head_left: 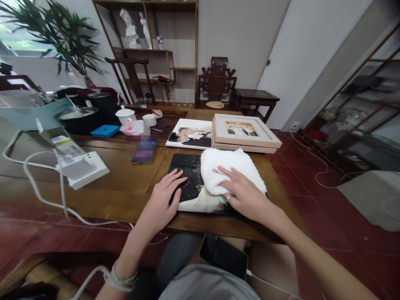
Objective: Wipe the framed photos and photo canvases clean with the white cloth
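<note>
Hands: left (165, 196) flat on photo panel (190, 183), right (242, 192) on towel (229, 168)

A cream-framed photograph (245, 132) lies on a stack of frames beside an unframed photo print (190, 133) on the brown wooden table (125, 166). To the left sit a white power strip (83, 168), a flat blue box (105, 131), white lidded cups (125, 115) and dark pots (79, 118); a potted palm (59, 37) and carved wooden chair (218, 82) stand behind.
</note>
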`<state>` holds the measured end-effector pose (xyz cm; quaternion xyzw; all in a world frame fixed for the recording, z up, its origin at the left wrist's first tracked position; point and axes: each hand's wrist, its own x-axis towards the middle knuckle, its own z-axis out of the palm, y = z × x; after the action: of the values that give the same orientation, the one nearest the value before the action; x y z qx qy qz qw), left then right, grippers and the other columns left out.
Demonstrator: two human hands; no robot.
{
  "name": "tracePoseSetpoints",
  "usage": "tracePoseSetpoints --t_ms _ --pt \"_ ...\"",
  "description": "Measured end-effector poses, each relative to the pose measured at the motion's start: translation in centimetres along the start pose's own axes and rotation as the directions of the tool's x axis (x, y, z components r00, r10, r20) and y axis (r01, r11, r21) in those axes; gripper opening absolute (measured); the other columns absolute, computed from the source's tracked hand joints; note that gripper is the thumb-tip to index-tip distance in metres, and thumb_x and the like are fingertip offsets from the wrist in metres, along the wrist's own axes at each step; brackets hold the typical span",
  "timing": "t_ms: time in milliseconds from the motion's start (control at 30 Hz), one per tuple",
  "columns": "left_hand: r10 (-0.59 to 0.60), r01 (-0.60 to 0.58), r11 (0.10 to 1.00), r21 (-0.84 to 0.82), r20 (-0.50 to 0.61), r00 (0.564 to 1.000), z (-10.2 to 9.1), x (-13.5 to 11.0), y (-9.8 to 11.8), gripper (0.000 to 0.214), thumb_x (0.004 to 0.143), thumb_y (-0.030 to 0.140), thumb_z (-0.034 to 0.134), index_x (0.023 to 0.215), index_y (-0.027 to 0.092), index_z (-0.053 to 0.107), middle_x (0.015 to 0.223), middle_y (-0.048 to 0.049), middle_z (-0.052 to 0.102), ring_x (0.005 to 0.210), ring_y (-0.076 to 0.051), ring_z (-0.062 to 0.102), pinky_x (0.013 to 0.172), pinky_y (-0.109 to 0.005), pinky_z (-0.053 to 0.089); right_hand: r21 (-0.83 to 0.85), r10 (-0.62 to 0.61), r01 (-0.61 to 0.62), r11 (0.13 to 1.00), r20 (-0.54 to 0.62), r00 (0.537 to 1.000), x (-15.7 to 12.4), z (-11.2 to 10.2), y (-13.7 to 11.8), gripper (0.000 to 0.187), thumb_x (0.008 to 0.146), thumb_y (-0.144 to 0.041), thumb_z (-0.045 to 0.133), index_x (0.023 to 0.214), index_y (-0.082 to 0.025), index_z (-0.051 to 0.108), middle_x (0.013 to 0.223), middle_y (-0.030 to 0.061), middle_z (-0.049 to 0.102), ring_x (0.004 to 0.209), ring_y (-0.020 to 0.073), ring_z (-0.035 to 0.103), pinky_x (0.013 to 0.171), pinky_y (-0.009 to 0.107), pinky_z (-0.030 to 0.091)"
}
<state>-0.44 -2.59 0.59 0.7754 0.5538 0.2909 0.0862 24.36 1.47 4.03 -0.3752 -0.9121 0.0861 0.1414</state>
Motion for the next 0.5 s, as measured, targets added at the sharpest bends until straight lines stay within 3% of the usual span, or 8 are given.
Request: tracePoseSetpoints --t_ms 167,300,400,500 --pt "-0.003 0.003 1.0 -0.004 0.002 1.0 0.0 0.1 0.0 0.034 0.092 0.022 0.037 0.122 0.022 0.053 0.139 -0.0085 0.048 0.136 -0.022 0.033 0.109 -0.048 0.031 -0.07 -0.006 0.005 0.998 -0.008 1.0 -0.9 0.5 -2.8 0.037 0.071 0.0 0.048 0.1 -0.014 0.065 0.142 0.0155 0.043 0.137 0.0289 0.027 0.111 0.054 0.024" --pt "-0.001 0.001 1.0 0.001 0.007 1.0 0.1 0.1 -0.1 0.035 0.091 0.022 0.037 0.123 0.023 0.053 0.139 -0.0082 0.048 0.136 -0.023 0.033 0.109 -0.049 0.031 -0.012 -0.059 0.06 0.998 0.092 0.994 -1.8 0.1 -4.4 0.037 0.07 -0.001 0.049 0.1 -0.015 0.065 0.144 0.0124 0.041 0.138 0.0284 0.024 0.112 0.053 0.022" --pt "-0.005 0.005 1.0 0.005 0.013 1.0 0.1 0.1 -0.2 0.035 0.091 0.022 0.037 0.123 0.023 0.052 0.14 -0.0081 0.047 0.136 -0.023 0.033 0.109 -0.049 0.031 0.065 -0.09 0.082 0.994 0.128 0.988 -2.0 -0.4 -4.3 0.044 0.07 -0.001 0.048 0.107 -0.017 0.063 0.145 0.0108 0.04 0.138 0.0261 0.024 0.113 0.051 0.021" --pt "-0.009 0.009 1.0 0.006 0.01 1.0 0.1 0.1 -0.2 0.035 0.091 0.022 0.037 0.123 0.023 0.052 0.14 -0.0079 0.047 0.136 -0.022 0.032 0.109 -0.049 0.031 0.132 -0.117 0.104 0.986 0.088 0.989 -1.9 -0.6 -3.2 0.047 0.07 0.0 0.046 0.11 -0.02 0.062 0.143 0.0065 0.043 0.138 0.0216 0.025 0.114 0.048 0.021"
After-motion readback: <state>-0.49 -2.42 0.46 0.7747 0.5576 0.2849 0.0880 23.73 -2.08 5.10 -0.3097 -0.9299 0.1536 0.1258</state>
